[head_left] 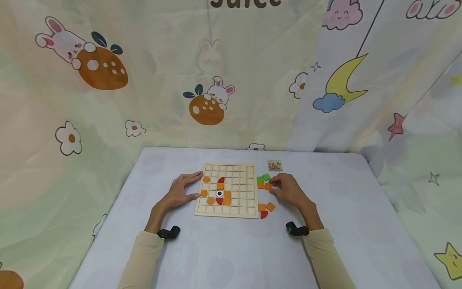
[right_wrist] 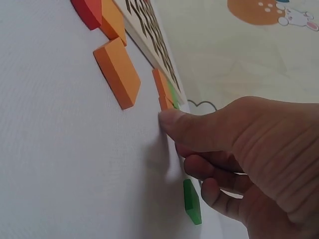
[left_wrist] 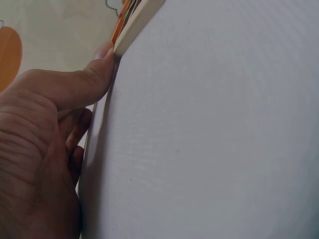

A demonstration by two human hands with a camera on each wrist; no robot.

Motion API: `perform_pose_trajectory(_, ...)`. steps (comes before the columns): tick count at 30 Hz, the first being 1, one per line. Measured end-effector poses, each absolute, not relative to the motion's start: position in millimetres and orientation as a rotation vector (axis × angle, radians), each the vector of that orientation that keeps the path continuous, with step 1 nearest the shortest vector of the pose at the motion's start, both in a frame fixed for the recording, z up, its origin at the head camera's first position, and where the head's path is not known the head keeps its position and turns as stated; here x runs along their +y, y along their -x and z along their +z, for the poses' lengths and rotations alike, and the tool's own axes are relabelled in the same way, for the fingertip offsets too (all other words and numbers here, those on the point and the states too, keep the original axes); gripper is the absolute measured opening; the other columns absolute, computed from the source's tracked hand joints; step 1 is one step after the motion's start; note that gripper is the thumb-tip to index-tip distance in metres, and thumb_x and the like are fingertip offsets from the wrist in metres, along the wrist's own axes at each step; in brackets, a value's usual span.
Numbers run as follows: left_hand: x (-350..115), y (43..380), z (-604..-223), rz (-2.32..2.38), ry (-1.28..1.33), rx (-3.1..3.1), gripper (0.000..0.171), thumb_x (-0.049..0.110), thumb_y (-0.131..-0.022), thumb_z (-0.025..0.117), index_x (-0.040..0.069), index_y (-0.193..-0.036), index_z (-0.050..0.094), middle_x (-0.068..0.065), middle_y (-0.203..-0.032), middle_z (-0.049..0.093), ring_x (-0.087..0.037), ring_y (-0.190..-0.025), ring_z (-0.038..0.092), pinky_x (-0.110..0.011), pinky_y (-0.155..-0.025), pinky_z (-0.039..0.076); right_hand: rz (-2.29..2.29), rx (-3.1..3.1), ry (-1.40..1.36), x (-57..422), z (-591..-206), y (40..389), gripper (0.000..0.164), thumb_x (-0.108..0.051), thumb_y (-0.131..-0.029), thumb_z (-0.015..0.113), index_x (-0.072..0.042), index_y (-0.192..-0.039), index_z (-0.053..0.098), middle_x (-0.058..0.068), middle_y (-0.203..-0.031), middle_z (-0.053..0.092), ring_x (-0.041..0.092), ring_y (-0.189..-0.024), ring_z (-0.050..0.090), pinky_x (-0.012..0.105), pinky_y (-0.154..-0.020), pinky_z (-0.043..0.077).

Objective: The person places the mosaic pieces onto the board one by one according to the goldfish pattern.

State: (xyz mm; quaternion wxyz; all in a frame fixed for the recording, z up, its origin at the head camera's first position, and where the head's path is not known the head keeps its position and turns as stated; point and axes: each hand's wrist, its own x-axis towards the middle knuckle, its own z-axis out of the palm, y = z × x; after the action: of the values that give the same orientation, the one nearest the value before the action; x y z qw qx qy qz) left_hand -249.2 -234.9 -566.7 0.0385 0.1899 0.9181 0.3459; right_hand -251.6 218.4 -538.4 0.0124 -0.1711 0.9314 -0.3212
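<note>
My left hand [head_left: 177, 192] rests against the left edge of a wooden grid board [head_left: 240, 212], fingers extended and thumb [left_wrist: 94, 74] touching its edge. On the board are three orange discs, two red quarter-round tiles, several orange squares and a round black-and-white eye tile [head_left: 219, 194]. Right of the board, my right hand [head_left: 288, 189] pinches an orange square tile [head_left: 268, 186] between thumb and index finger, close over the table. Beside that tile lie another orange square [head_left: 261, 185] and two green tiles, one of them [right_wrist: 192, 201] under my curled fingers in the right wrist view.
Two more orange squares [head_left: 270, 206] and a red quarter-round tile [head_left: 264, 214] lie by the board's lower right side. A small patterned picture card [head_left: 275, 165] lies behind my right hand on the white-covered table [head_left: 231, 253]. A printed curtain [head_left: 162, 80] hangs behind.
</note>
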Motion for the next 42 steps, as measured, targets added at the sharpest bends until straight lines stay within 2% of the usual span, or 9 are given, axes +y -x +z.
perform_pose_trajectory(9,-235,249,-568,1.056,-0.599,2.84,0.083,0.028,-0.093,0.087,0.015,-0.165,0.049,-0.006,-0.175,0.045,-0.041,-0.154,0.041,-0.068,-0.122,0.025,-1.022,2.914,0.565,219,-542,253,0.02,-0.005,-0.09,0.088,-0.001,-0.108,0.081,0.008,-0.1,0.078,0.02,-0.09,0.067,0.042,-0.087,0.058)
perform_pose_trajectory(18,-236,249,-569,1.069,-0.596,2.831,0.083,0.029,-0.092,0.088,0.017,-0.165,0.05,-0.005,-0.175,0.044,-0.04,-0.154,0.041,-0.067,-0.123,0.024,-1.059,2.934,0.566,220,-539,250,0.022,-0.011,-0.091,0.084,-0.001,-0.11,0.081,0.007,-0.1,0.08,0.019,-0.09,0.067,0.042,-0.087,0.058)
perform_pose_trajectory(23,-235,250,-569,1.07,-0.572,2.815,0.083,0.028,-0.092,0.088,0.02,-0.166,0.049,-0.002,-0.176,0.043,-0.038,-0.156,0.04,-0.065,-0.124,0.023,-1.111,2.939,0.577,219,-537,250,0.022,-0.011,-0.09,0.086,-0.001,-0.109,0.081,0.007,-0.096,0.079,0.019,-0.086,0.066,0.036,-0.081,0.058)
perform_pose_trajectory(28,-235,251,-569,1.075,-0.585,2.822,0.083,0.028,-0.092,0.088,0.019,-0.165,0.05,-0.003,-0.175,0.044,-0.038,-0.155,0.041,-0.065,-0.123,0.024,-1.117,2.965,0.573,217,-537,250,0.024,-0.015,-0.089,0.088,-0.002,-0.109,0.082,0.006,-0.096,0.079,0.017,-0.085,0.065,0.03,-0.078,0.057)
perform_pose_trajectory(42,-236,249,-570,1.063,-0.621,2.862,0.081,0.03,-0.092,0.086,0.015,-0.164,0.051,-0.007,-0.174,0.047,-0.041,-0.152,0.043,-0.067,-0.12,0.027,-1.159,2.933,0.619,205,-543,251,0.025,-0.015,-0.089,0.089,-0.004,-0.111,0.085,0.001,-0.095,0.081,0.014,-0.085,0.065,0.03,-0.08,0.057)
